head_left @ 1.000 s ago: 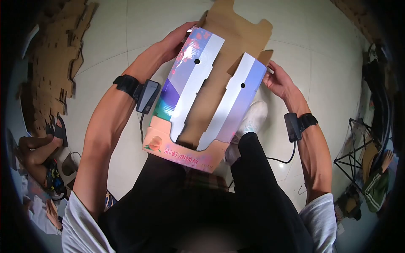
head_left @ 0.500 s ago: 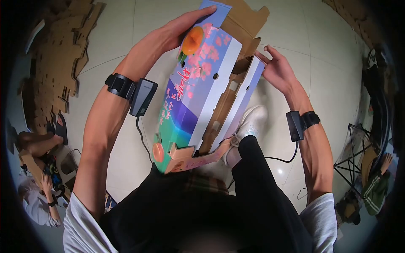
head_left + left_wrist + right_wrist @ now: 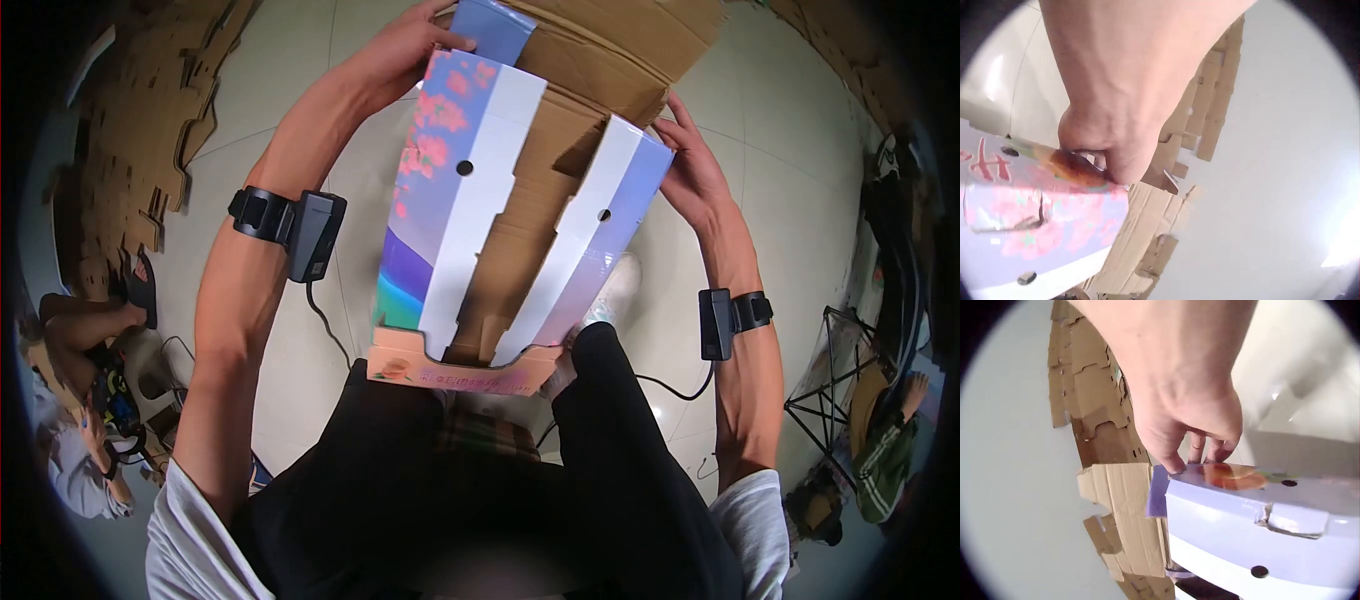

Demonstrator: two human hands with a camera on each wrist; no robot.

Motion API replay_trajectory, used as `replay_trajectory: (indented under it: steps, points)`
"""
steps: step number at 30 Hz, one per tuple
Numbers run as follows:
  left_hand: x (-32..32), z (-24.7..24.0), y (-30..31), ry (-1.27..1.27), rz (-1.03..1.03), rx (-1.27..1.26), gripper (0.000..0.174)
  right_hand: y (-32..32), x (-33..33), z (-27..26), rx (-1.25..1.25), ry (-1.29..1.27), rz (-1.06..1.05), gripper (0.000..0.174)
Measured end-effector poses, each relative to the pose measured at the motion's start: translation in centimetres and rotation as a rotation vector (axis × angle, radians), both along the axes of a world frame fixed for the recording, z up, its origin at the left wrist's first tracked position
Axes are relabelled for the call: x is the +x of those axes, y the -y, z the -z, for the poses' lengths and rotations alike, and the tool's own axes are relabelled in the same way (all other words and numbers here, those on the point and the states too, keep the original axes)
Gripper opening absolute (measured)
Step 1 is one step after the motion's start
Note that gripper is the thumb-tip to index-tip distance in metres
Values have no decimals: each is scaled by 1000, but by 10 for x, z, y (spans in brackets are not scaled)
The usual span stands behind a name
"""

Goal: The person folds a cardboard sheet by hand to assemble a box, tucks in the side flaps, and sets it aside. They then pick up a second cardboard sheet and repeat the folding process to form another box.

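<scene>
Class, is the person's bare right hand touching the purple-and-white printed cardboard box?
Touching: in the right wrist view, the right hand has fingertips on the box, near one corner.

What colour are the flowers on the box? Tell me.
The flowers on the box are pink, best seen in the head view.

the box (image 3: 435,200) bears a red capital h (image 3: 990,164) and blurred pink characters (image 3: 475,380).
</scene>
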State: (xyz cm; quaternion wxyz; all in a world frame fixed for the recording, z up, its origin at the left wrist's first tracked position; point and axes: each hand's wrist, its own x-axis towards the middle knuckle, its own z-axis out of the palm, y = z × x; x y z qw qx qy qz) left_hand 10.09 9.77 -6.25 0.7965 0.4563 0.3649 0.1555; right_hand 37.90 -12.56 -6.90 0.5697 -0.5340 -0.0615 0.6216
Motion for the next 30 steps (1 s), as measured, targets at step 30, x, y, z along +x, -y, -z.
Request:
replay_trajectory:
  steps: [30]
  points:
    - [-16, 26, 27, -732, 253, 564, 60, 33, -11, 48, -509, 634, -211, 45]
